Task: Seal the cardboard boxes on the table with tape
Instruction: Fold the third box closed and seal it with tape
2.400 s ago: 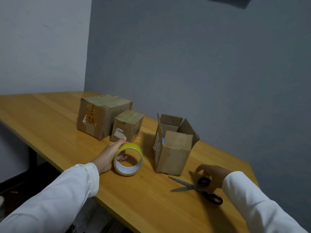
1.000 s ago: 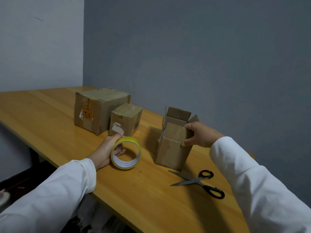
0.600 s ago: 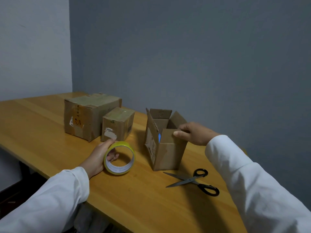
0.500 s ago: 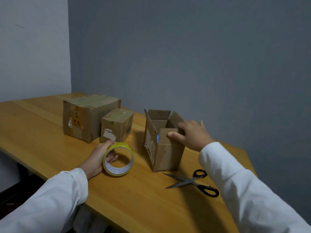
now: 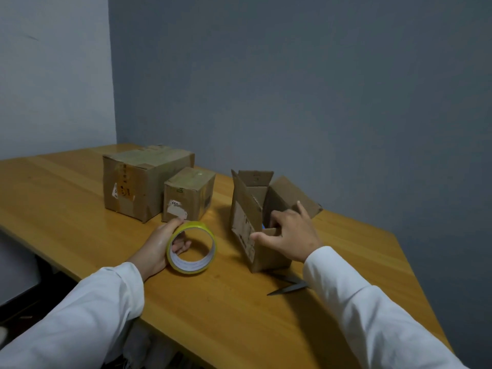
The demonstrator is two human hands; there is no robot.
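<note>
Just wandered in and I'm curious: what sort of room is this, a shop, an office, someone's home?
Hard to say; probably a plain workroom used for packing. A bare wooden table against grey walls holds cardboard boxes, a tape roll and scissors.

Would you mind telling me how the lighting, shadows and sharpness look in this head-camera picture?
Head view: dim, soft room light; the open box casts a shadow leftward onto the table; faint sheen on the tabletop near the tape roll; the right hand is slightly motion-blurred; the scissors lie partly hidden by the right sleeve; table edges bow from the wide-angle lens.
</note>
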